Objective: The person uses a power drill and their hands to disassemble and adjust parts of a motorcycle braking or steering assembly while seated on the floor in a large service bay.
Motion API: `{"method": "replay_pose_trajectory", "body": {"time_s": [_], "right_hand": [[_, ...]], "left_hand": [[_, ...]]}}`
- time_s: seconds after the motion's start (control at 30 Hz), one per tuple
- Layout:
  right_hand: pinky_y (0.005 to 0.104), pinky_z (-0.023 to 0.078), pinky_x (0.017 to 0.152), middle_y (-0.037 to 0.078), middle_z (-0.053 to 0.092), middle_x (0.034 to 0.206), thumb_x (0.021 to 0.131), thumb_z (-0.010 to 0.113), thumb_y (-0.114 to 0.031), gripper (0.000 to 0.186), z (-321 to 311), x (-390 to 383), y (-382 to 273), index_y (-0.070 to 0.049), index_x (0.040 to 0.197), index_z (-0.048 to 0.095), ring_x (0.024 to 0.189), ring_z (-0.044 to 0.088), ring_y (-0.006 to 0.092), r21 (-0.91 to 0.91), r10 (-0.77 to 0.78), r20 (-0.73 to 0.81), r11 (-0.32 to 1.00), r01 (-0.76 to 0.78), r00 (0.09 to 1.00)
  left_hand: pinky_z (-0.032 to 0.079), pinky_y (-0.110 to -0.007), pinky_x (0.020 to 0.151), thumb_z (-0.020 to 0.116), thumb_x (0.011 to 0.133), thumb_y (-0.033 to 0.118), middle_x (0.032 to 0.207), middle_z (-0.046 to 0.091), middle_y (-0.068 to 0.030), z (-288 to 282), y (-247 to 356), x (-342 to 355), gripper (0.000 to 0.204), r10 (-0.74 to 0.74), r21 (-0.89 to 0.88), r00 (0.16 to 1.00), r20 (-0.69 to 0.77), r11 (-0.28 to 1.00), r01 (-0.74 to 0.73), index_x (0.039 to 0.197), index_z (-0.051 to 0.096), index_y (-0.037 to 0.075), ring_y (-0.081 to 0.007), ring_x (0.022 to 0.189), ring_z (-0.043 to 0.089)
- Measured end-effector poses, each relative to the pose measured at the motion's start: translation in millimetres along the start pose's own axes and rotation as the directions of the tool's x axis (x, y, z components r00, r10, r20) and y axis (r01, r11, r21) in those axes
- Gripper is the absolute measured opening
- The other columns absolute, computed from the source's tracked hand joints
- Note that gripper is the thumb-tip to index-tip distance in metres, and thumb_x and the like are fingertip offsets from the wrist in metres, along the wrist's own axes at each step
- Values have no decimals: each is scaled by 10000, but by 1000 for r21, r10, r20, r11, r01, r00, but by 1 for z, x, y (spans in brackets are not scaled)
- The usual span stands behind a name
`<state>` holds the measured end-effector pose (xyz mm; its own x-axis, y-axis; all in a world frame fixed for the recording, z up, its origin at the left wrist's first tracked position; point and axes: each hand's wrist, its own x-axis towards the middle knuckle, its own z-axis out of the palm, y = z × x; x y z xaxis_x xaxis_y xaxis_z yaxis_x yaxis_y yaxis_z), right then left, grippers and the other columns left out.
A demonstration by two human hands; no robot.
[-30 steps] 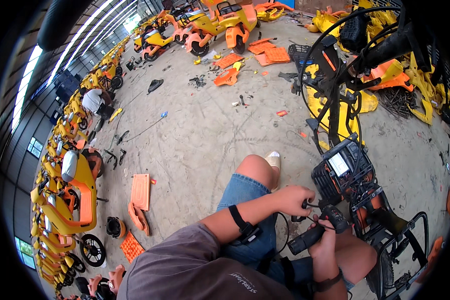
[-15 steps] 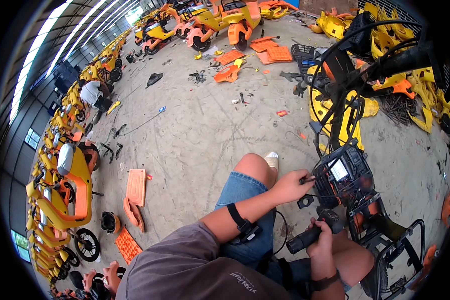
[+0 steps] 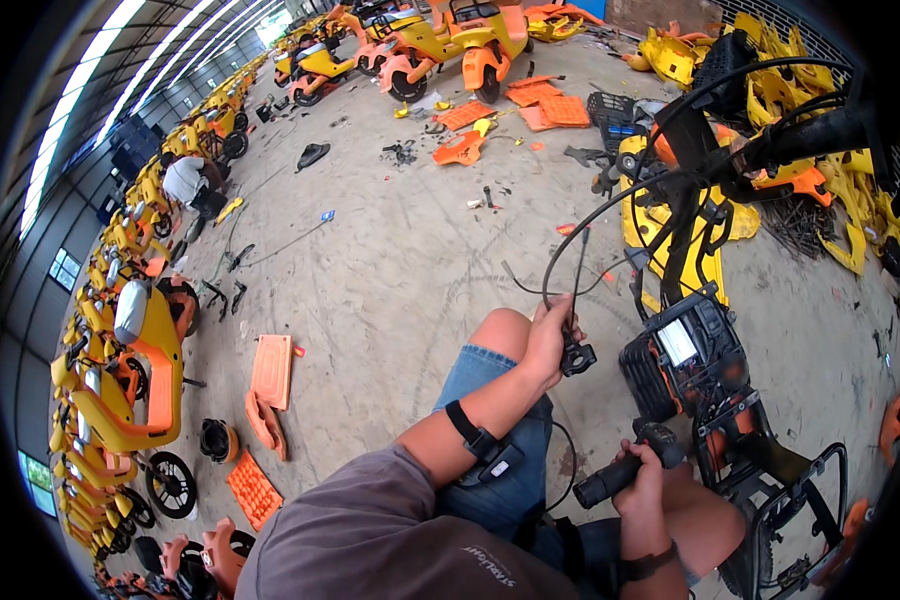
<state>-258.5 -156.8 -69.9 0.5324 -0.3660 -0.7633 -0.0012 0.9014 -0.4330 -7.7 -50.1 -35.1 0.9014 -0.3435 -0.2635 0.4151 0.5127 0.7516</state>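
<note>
My left hand [image 3: 548,338] is closed around black cables [image 3: 581,262], lifted in front of my knee. A small black clamp-like part [image 3: 577,358] hangs just below the fingers; how it joins the cables is hidden. The cables arc up toward the handlebar [image 3: 800,140] of a stripped scooter frame [image 3: 760,425]. Low by my right thigh, my right hand [image 3: 642,482] grips a black cordless power driver [image 3: 602,484], its head near the frame. On the frame, a black box [image 3: 705,340] with a white label sits beside my hands.
Yellow panels [image 3: 710,265] lie beyond the frame, with more piled at the far right. Orange panels [image 3: 272,372] and a black-and-orange container [image 3: 217,441] lie to my left. Rows of yellow scooters [image 3: 135,370] line the left side, where another person [image 3: 185,182] crouches.
My left hand has moved left and up from the black box, drawing the cables and clamp-like part away from it. My right hand and the driver have hardly moved.
</note>
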Motion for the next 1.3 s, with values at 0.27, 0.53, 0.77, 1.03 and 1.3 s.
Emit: {"method": "replay_pose_trajectory", "body": {"time_s": [0.27,0.53,0.77,1.03,1.3], "right_hand": [[341,518,713,83,643,916,806,628,-48,270,5,-2,6,-96,1049,521,746,581,181,-35,11,-29,999,-12,1000],[346,548,836,43,651,1033,917,627,-110,290,-7,20,22,-98,1200,561,912,655,192,9,-77,74,997,76,994],[369,512,684,77,624,924,810,664,-26,285,1,2,4,-87,1076,580,765,595,211,37,-91,-129,995,96,988],[338,507,688,168,618,1180,809,568,-66,498,22,-41,-19,-28,1293,460,724,564,184,-28,-101,238,993,110,966],[334,500,682,197,603,1226,798,646,-45,540,42,-64,-12,0,1307,474,738,600,198,-163,-150,519,949,270,842]], "left_hand": [[458,-280,606,561,951,220,780,596,-19,15,-17,-44,182,-160,653,971,178,758,5,1057,605,79,-97,660,555],[496,-413,653,604,890,165,776,623,-159,45,-24,-99,140,-58,642,672,739,364,-675,840,587,36,-337,728,638],[387,-252,531,589,991,228,673,537,0,25,-16,-52,252,26,575,953,302,792,-204,875,617,6,-62,608,449],[381,-282,467,564,975,285,609,413,-14,13,24,-26,306,-33,20,999,18,999,33,773,509,62,-141,508,443],[430,-298,468,538,957,271,614,452,-33,-7,26,2,253,50,155,997,-59,987,-41,789,489,89,-158,514,469]]}}
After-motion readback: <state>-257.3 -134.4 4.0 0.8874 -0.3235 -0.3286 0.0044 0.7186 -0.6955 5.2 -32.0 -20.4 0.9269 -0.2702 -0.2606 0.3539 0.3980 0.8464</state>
